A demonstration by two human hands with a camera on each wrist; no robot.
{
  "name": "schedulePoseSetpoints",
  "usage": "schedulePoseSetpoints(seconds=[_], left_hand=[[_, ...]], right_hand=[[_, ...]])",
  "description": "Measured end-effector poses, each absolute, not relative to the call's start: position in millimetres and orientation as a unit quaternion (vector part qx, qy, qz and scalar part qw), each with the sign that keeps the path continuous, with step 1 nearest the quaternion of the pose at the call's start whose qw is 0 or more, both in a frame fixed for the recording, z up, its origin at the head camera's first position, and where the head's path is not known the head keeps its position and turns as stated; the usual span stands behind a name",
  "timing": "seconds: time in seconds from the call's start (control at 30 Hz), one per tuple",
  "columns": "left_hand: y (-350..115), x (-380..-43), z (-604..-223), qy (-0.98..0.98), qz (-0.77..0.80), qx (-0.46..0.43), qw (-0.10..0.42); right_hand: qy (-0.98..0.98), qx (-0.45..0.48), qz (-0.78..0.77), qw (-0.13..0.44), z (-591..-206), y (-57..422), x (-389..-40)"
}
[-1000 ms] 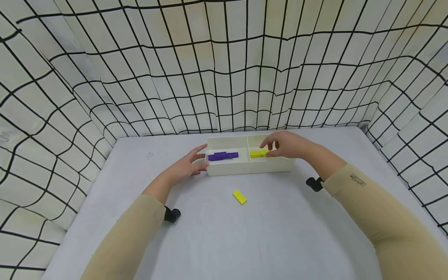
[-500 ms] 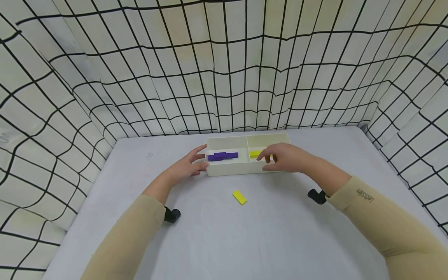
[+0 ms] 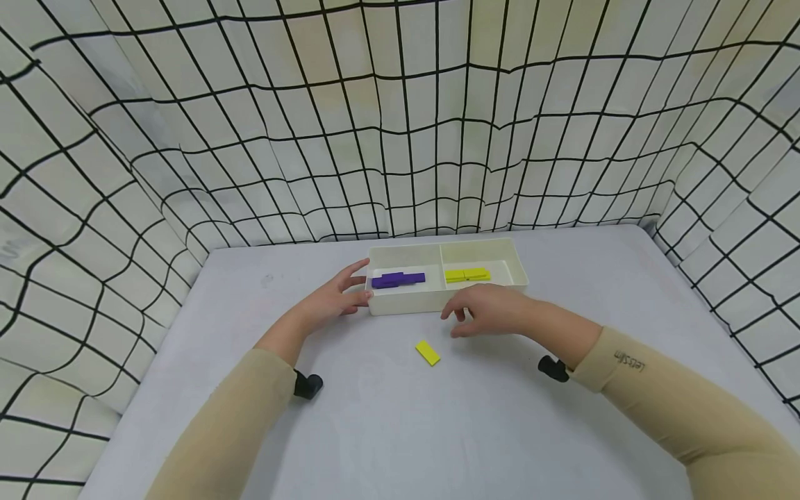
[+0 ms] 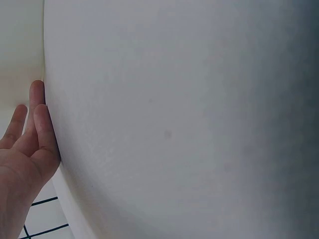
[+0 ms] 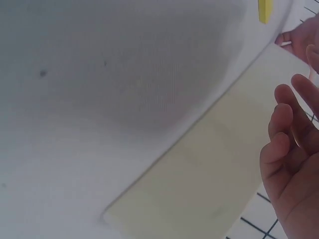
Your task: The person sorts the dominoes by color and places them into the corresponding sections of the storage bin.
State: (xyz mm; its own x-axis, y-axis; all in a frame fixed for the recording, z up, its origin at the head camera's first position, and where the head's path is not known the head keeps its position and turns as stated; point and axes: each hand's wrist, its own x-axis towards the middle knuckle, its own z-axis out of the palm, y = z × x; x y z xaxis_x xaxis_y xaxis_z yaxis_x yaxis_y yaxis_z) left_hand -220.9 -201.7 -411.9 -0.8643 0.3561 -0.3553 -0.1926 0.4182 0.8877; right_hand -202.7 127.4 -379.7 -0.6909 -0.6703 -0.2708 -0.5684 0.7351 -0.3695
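My left hand [image 3: 334,296] touches the left end of a white two-compartment box [image 3: 406,303], its fingers fairly straight along that end. Purple blocks [image 3: 398,279] lie in the left compartment, yellow blocks [image 3: 467,275] in the right one. One flat yellow block [image 3: 428,353] lies on the table in front of the box. Just before the box's front wall hovers my right hand [image 3: 490,310], fingers loosely bent with nothing between them, to the right of and behind that loose block. In the right wrist view, a corner of the loose yellow block [image 5: 265,11] shows at the top.
A white table [image 3: 400,430] carries everything. Black netting [image 3: 406,132] over pale walls rises behind it and along both sides. Each wrist wears a small black camera, such as the left wrist camera [image 3: 308,385].
My right hand has come out of the box's right compartment, over its front wall and toward the loose yellow block. The left hand has stayed at the box's left end.
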Motion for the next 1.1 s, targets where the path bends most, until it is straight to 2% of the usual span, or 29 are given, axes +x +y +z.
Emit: schedulePoseSetpoints(seconds=[0.5, 1.1], left_hand=[[-203.1, -222.1, -415.7, 0.804, 0.538, 0.057, 0.247], [-202.9, -222.0, -415.7, 0.811, 0.53, 0.058, 0.242]], right_hand=[[0.904, -0.368, -0.091, 0.197, -397.5, 90.7, -194.1], [0.904, -0.37, -0.072, 0.2, -408.0, 77.3, -189.6]])
